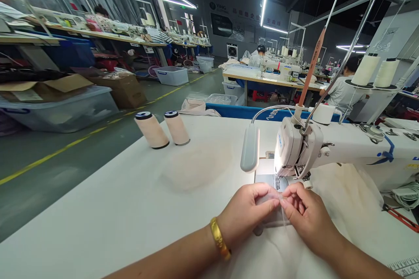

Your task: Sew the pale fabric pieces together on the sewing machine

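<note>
Both my hands meet just in front of the needle and presser foot (278, 182) of a white sewing machine (296, 144). Thumb and fingertips of my left hand (250, 207) pinch the edge of a sheer whitish fabric (343, 187). My right hand (306, 213) pinches the same edge, its fingertips nearly touching the left ones. The fabric drapes down toward me and spreads to the right under the machine arm. A gold bracelet (220, 239) circles my left wrist. A lit lamp (250, 148) hangs left of the needle.
Two peach thread cones (152, 130) stand on the white table (108, 209) at the back left. More thread cones (366, 69) sit on a stand at the right. Red-handled snips (401, 218) and a clear ruler (406, 267) lie at the right edge. People work at machines beyond.
</note>
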`<state>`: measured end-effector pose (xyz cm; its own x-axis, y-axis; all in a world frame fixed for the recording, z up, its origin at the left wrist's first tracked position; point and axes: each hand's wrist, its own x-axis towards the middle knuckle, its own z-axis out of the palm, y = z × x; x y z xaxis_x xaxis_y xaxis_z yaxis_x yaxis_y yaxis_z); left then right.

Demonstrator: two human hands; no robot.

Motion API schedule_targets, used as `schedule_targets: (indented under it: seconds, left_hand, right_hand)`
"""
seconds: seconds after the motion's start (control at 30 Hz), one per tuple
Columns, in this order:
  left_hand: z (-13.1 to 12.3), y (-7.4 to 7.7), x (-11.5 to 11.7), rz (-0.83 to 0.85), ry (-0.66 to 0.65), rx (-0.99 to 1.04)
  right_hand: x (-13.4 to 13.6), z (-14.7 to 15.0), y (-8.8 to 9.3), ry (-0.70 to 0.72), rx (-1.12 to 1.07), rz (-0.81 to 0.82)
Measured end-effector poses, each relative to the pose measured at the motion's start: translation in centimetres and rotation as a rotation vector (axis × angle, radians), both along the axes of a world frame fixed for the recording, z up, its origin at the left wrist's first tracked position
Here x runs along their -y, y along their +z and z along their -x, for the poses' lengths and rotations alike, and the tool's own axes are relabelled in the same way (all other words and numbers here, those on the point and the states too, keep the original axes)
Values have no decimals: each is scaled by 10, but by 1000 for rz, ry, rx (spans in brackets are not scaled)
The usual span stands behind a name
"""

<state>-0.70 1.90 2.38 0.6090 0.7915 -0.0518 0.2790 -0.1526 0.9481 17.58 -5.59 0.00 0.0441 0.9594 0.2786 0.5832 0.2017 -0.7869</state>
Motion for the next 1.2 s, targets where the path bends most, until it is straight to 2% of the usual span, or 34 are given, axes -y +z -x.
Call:
schedule_targets:
  seconds: [0.27,0.57,0.63,0.8,1.0,1.2]
  left_hand:
    - [-1,1,1,-72,-9,16]
    - [0,-6,2,-254,37,-63]
    - [-1,-5,2,-203,26,-37]
    - [-4,-1,4,93,-14,28]
    - [-5,2,4,166,24,14]
    - [-6,1,2,214,30,95]
  right_hand:
    - [-1,2,4,-3,107,-119]
    - [0,1,5,-1,216,-244]
    - [0,1,5,1,217,-259]
    - [0,1,5,10,207,-241]
    - [1,2,8,-1,205,-188]
    - [1,2,7,-1,203,-158]
